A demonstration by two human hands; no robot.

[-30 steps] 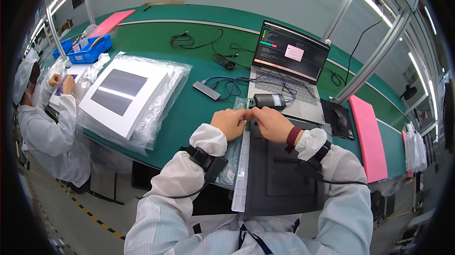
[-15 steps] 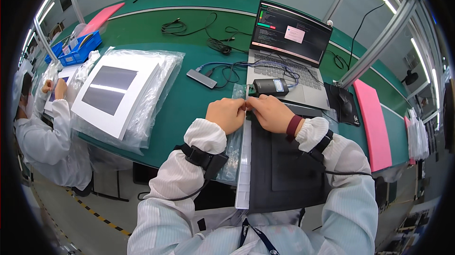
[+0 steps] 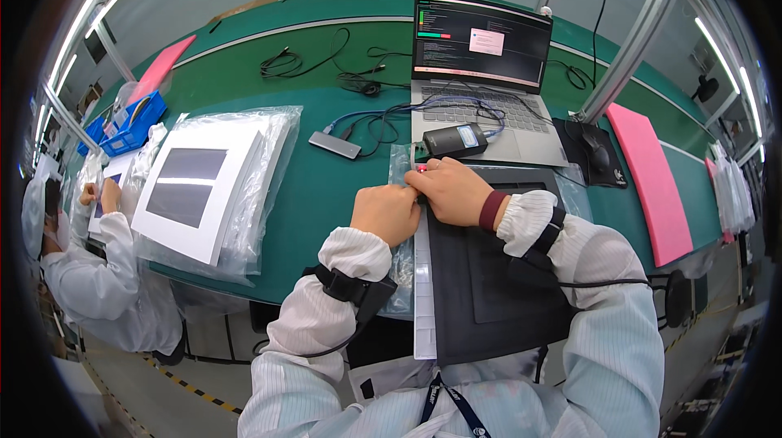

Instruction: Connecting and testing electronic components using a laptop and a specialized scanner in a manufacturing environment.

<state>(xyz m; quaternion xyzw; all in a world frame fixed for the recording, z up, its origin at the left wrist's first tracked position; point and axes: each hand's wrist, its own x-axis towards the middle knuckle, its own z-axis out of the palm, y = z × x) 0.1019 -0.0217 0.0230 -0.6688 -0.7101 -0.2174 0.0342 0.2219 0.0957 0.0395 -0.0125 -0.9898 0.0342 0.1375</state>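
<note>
My left hand (image 3: 385, 214) is closed, its thumb and fingers pinched at the far left corner of a flat black panel (image 3: 501, 275) with a white edge strip (image 3: 424, 299). My right hand (image 3: 450, 191) is closed too, its fingertips meeting the left ones over that corner. What they pinch is hidden behind the fingers. Just beyond them a small red light (image 3: 421, 168) glows beside a bit of green circuit board (image 3: 422, 149). This board sits at the end of a black adapter box (image 3: 454, 140), which lies against the laptop's front left corner.
Beyond the hands stands an open laptop (image 3: 481, 47), with a grey hub (image 3: 334, 145) and cables to its left. A mouse (image 3: 597, 157) and pink foam board (image 3: 649, 185) lie at right. White-framed panels (image 3: 183, 238) on plastic wrap lie left, near a co-worker (image 3: 114, 267) and blue bin (image 3: 134, 126).
The view has shifted slightly. My hands have drawn a little nearer to me relative to the laptop, and a red light now shows by my right fingertips. Both hands stay closed.
</note>
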